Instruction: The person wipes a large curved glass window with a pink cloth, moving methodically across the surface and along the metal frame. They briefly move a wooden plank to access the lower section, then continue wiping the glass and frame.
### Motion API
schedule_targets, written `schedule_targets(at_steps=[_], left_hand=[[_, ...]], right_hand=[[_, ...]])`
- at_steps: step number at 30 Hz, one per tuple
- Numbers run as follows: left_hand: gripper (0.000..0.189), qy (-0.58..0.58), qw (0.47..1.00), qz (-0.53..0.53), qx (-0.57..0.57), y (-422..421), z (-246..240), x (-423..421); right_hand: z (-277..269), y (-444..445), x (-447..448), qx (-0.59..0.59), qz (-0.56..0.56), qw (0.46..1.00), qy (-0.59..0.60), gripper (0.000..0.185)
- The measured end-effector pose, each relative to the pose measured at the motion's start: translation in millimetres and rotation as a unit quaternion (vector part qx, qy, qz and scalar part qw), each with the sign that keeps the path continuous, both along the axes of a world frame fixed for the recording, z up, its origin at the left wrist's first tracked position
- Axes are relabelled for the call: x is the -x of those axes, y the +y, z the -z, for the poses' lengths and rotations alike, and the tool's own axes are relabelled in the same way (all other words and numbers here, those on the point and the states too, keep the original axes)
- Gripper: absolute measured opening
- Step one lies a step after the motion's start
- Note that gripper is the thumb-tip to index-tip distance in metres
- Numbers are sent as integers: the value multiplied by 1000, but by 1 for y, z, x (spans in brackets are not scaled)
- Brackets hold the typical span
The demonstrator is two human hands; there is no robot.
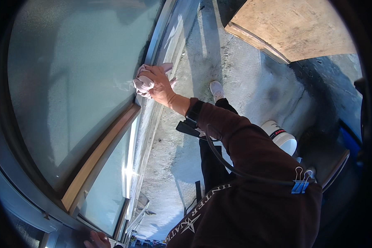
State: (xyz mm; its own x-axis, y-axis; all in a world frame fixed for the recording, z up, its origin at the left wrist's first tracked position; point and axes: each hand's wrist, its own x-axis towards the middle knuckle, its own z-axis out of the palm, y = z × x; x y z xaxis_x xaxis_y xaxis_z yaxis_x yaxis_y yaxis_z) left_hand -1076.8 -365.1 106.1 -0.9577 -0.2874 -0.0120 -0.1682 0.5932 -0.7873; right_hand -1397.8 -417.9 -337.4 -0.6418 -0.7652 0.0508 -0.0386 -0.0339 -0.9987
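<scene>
Bunched in my right hand point(161, 87) is a pale pink cloth point(143, 83), pressed to the lower edge of a large glass pane point(90, 62) where it meets the light metal frame point(156, 46). Faint streaks show on the glass beside the cloth. A dark band with a watch-like face point(193, 113) circles that wrist. My left hand point(97, 240) is cut off by the bottom rim of the picture; only some fingers show, close to the window frame, and whether they grip anything is hidden.
A brown wooden bar point(102, 155) divides the large pane from a second pane point(105, 186). Rough concrete floor point(186, 155) runs below the sill. One shoe point(217, 89) stands there. A white bucket point(280, 138) is at right, a wooden board point(291, 28) beyond. A cable point(226, 164) crosses my sleeve.
</scene>
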Motion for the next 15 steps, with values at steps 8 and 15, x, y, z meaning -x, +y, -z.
schedule_targets(at_steps=[8, 15], left_hand=[[22, 2, 997, 55, 61, -2, 7, -5], [23, -2, 997, 45, 68, 1, 6, 1]], right_hand=[[-1, -43, -4, -6, 290, 952, 97, 48], [0, -15, -54, 22, 238, 970, 50, 33]])
